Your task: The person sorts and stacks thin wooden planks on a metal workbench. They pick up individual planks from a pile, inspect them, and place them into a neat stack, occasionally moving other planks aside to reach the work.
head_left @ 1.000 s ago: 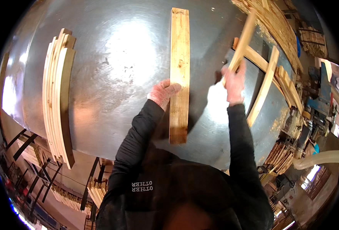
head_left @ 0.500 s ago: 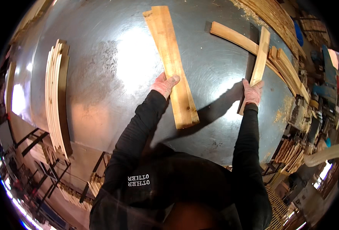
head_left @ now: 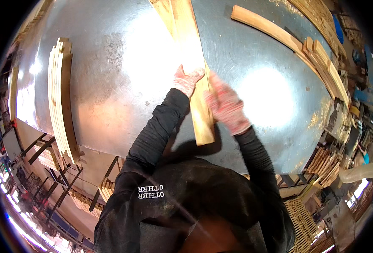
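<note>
My left hand (head_left: 187, 81), in a reddish work glove, is closed round the left edge of some flat wooden boards (head_left: 185, 33), its thumb on top. They are held above the metal table, slightly fanned at the far end. My right hand (head_left: 228, 106), gloved alike and a little blurred, is against the boards' right edge. Its fingers close on a wooden board mostly hidden beneath the others; only a sliver (head_left: 207, 69) shows beside the fingertips.
A stack of narrow wooden strips (head_left: 60, 101) lies along the left of the metal table (head_left: 98, 84). At the right are a long curved-looking board (head_left: 266, 29) and several stacked pieces (head_left: 327, 69). Sawdust (head_left: 320, 114) lies near the right edge, and a hose (head_left: 360, 173) is beyond it.
My right hand has lifted the board from the right pile and brought it left against the boards in my left hand. The held boards now sit higher in view.
</note>
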`<state>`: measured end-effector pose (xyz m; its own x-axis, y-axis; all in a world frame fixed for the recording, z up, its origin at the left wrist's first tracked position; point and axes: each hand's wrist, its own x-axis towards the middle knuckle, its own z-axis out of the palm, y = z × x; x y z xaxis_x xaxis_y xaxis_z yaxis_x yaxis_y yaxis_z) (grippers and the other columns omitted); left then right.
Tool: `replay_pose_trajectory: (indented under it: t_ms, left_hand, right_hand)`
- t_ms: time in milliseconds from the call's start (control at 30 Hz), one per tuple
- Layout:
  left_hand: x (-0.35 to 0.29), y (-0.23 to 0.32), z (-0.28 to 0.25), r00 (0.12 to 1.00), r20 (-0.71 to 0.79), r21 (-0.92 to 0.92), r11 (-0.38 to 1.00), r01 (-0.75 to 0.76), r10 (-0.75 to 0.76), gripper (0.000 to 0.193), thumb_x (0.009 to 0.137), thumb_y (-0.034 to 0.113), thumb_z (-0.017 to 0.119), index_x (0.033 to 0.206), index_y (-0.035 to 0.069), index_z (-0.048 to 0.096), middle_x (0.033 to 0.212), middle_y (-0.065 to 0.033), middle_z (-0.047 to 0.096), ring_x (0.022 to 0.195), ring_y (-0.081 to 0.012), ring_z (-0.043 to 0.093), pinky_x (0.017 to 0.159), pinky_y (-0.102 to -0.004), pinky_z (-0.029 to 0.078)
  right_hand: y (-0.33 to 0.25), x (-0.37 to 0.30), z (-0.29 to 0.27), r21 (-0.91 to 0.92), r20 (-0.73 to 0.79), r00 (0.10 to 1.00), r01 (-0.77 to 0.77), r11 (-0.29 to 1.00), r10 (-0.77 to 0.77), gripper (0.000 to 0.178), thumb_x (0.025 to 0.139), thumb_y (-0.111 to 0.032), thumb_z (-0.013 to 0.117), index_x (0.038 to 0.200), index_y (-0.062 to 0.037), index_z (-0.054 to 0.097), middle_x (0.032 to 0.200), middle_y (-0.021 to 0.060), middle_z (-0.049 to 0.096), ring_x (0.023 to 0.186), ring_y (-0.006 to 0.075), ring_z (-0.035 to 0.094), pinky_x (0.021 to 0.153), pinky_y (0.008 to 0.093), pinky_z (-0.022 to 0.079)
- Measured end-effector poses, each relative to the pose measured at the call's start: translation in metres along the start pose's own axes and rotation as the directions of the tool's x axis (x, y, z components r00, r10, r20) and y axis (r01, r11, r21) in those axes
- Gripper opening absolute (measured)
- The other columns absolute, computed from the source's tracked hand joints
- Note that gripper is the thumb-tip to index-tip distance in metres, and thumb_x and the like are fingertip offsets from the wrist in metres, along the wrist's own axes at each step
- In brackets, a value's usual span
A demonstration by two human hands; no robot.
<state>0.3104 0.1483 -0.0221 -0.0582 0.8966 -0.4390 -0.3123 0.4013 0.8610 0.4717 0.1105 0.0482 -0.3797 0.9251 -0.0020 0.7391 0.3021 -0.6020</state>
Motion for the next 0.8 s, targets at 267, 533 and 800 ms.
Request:
replay_pose_trajectory:
  t_ms: [267, 533, 800]
  left_hand:
    - [-0.019, 0.035, -0.022, 0.988, -0.007, -0.020, 0.988, 0.152, -0.152, 0.042, 0.093, 0.029, 0.065, 0.124, 0.001, 0.056, 0.105, -0.0038, 0.062, 0.101, -0.0112, 0.055, 0.089, -0.0284, 0.046]
    - [0.000, -0.005, -0.062, 0.885, 0.216, 0.315, 0.828, -0.463, 0.412, 0.043, 0.086, 0.018, 0.067, 0.124, -0.001, 0.056, 0.114, -0.0157, 0.062, 0.103, -0.0300, 0.060, 0.092, -0.0316, 0.048]
    - [0.007, -0.003, -0.050, 0.995, -0.078, -0.163, 0.986, 0.042, -0.055, 0.051, 0.090, 0.028, 0.070, 0.126, -0.006, 0.055, 0.117, -0.0094, 0.065, 0.111, -0.0172, 0.058, 0.095, -0.0290, 0.045]
  right_hand:
    - [0.240, 0.163, -0.145, -0.889, -0.046, 0.955, -0.173, 0.424, 0.294, 0.090, 0.082, -0.065, 0.057, 0.148, -0.0112, 0.029, 0.150, 0.0143, 0.037, 0.141, 0.0289, 0.034, 0.109, 0.0546, 0.026]
    - [0.195, 0.155, -0.116, -0.751, 0.123, 0.979, -0.015, 0.660, 0.163, 0.092, 0.078, -0.067, 0.064, 0.143, -0.0070, 0.038, 0.122, 0.0213, 0.060, 0.113, 0.0338, 0.059, 0.096, 0.0413, 0.047]
    - [-0.002, 0.101, -0.023, -0.326, 0.092, 0.993, -0.035, 0.945, 0.069, 0.101, 0.074, -0.058, 0.071, 0.147, -0.0033, 0.029, 0.134, 0.0234, 0.050, 0.123, 0.0394, 0.049, 0.103, 0.0448, 0.040]
